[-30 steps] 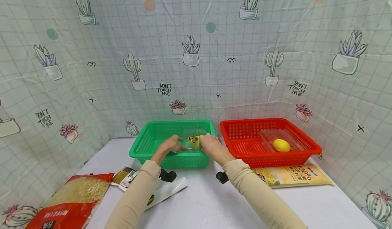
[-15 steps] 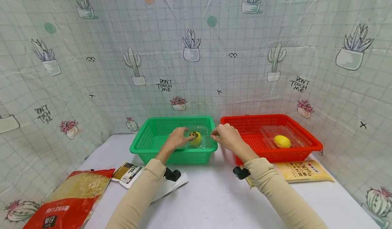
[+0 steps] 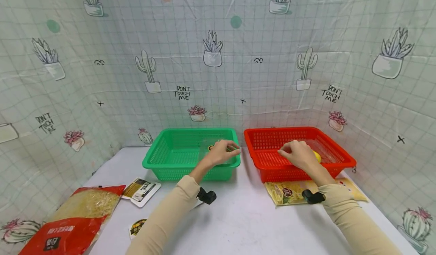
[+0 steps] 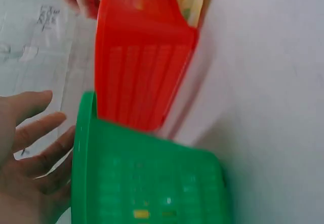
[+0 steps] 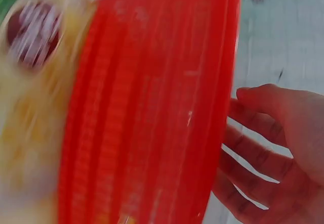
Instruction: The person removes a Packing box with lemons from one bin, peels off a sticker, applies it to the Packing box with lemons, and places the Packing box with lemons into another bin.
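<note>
My left hand [image 3: 223,152] hovers over the right end of a green plastic basket [image 3: 177,171], its fingers loosely bent and holding nothing. Beneath it lies a clear plastic box [image 3: 205,149], largely hidden by the hand, with a bit of yellow and black print showing. Over the front of a red plastic basket [image 3: 277,174] is my right hand [image 3: 299,154], relaxed and without anything in its grip. Behind that hand a yellow lemon-like thing [image 3: 317,156] shows in part, beside another clear plastic box [image 3: 323,149]. In the right wrist view, the fingers [image 5: 258,153] spread near the red rim.
A yellow noodle packet [image 3: 289,193] lies before the red basket. On the left are a red bag of pale food [image 3: 81,209] and a small brown-and-white packet [image 3: 141,190]. A white item with a round logo [image 3: 137,226] is partly under my left sleeve. Patterned cloth [image 3: 211,88] hangs behind.
Both hands have moved right. The left has shifted over the clear box in the green basket; the right has left the green basket and come over the red one. The clear box has been let go.
</note>
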Demonstrator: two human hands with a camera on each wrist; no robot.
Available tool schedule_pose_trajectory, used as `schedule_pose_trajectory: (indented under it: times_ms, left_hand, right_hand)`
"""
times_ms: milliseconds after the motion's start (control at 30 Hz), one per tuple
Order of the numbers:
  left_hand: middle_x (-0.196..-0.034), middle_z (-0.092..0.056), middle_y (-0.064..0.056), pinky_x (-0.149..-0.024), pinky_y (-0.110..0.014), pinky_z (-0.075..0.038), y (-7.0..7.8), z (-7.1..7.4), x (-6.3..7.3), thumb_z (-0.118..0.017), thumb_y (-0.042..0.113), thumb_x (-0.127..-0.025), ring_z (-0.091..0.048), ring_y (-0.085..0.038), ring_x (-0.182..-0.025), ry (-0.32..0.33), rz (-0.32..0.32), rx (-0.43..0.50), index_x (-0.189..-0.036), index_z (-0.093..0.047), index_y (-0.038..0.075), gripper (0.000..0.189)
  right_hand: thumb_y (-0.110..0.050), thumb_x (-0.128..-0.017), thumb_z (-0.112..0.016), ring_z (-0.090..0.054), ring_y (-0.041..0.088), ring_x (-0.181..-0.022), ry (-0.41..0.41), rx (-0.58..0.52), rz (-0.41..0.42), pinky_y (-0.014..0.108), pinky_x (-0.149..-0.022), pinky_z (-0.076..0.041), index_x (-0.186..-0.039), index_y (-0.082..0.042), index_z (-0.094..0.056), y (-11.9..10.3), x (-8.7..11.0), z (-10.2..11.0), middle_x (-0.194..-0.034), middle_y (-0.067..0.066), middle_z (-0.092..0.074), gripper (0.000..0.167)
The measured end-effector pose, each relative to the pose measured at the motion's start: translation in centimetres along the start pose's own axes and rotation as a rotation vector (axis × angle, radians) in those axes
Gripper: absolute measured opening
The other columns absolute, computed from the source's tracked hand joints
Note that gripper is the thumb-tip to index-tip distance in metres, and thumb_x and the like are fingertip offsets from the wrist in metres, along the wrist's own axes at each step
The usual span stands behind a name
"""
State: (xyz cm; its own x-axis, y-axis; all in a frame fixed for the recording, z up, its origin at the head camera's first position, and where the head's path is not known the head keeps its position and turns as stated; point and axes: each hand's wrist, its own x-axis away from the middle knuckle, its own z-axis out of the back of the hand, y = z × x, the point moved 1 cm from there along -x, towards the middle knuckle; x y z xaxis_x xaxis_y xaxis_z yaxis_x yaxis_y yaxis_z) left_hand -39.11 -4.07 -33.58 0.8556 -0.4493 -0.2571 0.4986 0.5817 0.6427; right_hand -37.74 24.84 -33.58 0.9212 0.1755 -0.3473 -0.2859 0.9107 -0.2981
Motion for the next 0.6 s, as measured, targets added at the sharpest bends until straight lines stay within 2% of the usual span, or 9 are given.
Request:
schedule_pose_trajectory:
  times_ms: [133, 267, 400, 600]
  left_hand:
    - [-0.107, -0.074, -0.01, -0.079, -0.028, -0.056, 1.6, -1.6, -0.8, -0.061, 0.024, -0.097, -0.07, -0.021, -0.096, 0.029, -0.029, -0.047, -0.109, -0.072, 0.008, 0.023]
    - [-0.101, -0.075, -0.007, -0.074, -0.021, -0.054, 3.2, -3.0, -1.7, -0.061, 0.022, -0.097, -0.07, -0.016, -0.089, 0.053, -0.075, -0.096, -0.104, -0.074, 0.008, 0.019]
    - [-0.099, -0.075, -0.006, -0.07, -0.016, -0.052, 4.7, -4.6, -2.7, -0.062, 0.022, -0.097, -0.068, -0.011, -0.084, 0.012, -0.109, -0.06, -0.104, -0.074, 0.009, 0.018]
    - [-0.098, -0.074, -0.004, -0.066, -0.014, -0.049, 6.0, -7.2, -4.1, -0.064, 0.026, -0.096, -0.065, -0.009, -0.082, -0.03, -0.104, -0.073, -0.105, -0.074, 0.011, 0.02]
  right_hand:
    - [-0.028, -0.092, -0.068, -0.063, 0.026, -0.075, 0.01, 0.021, -0.039, 0.036, -0.057, -0.048, -0.101, -0.005, -0.076, 3.1, 0.8, 0.9, -0.096, 0.015, -0.075, 0.026]
    - [-0.027, -0.092, -0.068, -0.063, 0.028, -0.078, 0.002, 0.024, -0.054, 0.036, -0.059, -0.048, -0.101, -0.003, -0.076, 5.7, 1.3, 1.4, -0.094, 0.016, -0.074, 0.027]
    - [-0.027, -0.092, -0.067, -0.063, 0.031, -0.08, -0.02, 0.017, -0.103, 0.039, -0.061, -0.049, -0.104, -0.001, -0.074, 8.1, 1.5, 2.1, -0.096, 0.02, -0.073, 0.029]
    - [-0.027, -0.093, -0.065, -0.061, 0.042, -0.091, -0.047, 0.019, -0.165, 0.051, -0.071, -0.05, -0.112, 0.005, -0.068, 10.6, 1.5, 2.5, -0.102, 0.028, -0.069, 0.037]
